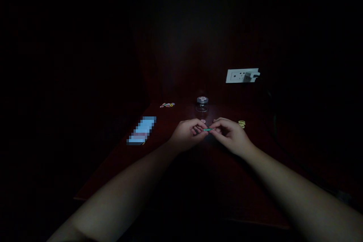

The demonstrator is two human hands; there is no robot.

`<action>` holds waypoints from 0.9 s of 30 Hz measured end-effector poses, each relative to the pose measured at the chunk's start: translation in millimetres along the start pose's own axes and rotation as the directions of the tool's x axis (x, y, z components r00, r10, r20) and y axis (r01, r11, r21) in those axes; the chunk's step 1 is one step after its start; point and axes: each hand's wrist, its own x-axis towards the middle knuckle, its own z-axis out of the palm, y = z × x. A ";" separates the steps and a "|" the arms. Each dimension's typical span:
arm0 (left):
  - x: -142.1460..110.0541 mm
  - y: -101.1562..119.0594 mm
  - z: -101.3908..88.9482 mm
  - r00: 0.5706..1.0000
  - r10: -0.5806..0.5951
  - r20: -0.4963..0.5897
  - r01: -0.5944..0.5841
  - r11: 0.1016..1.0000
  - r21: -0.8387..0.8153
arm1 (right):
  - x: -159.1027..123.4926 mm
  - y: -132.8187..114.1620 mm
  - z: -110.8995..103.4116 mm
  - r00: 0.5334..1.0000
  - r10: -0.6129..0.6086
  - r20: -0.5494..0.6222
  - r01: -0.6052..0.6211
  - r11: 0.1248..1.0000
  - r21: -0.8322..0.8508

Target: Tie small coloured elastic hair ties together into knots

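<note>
Green band point(207, 129) held over the bench point(119, 170)
Left hand point(187, 132) and right hand point(235, 135) each pinch one end; a clear jar point(202, 106) stands beyond, yellow bands point(241, 122) beside the right hand.

Upper limbs of the person, as seen from the head: left hand point(185, 135) and right hand point(235, 138), both bare, with slender, rounded fingers point(197, 122); left forearm point(133, 181) and right forearm point(289, 176), likewise bare, smooth in outline, broad at the lower edge of view and narrowing evenly toward the hands; dark patch point(85, 237) at lower left, sleeve edge or shadow, indistinguishable here; nails too dimly lit to resolve.
</note>
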 end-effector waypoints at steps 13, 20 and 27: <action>-0.9 5.8 -1.9 0.999 -0.007 0.040 0.008 1.000 -0.027 | -0.5 2.4 0.1 0.999 0.008 0.053 -0.007 0.999 -0.034; -0.1 4.5 -4.7 0.999 -0.015 0.049 0.015 1.000 0.000 | -1.1 2.1 -1.4 0.997 0.042 0.066 -0.036 0.995 -0.090; 0.1 2.4 -6.7 0.998 -0.015 0.062 0.011 0.998 0.061 | -2.4 1.4 -1.0 0.994 0.082 0.076 -0.077 0.995 -0.061</action>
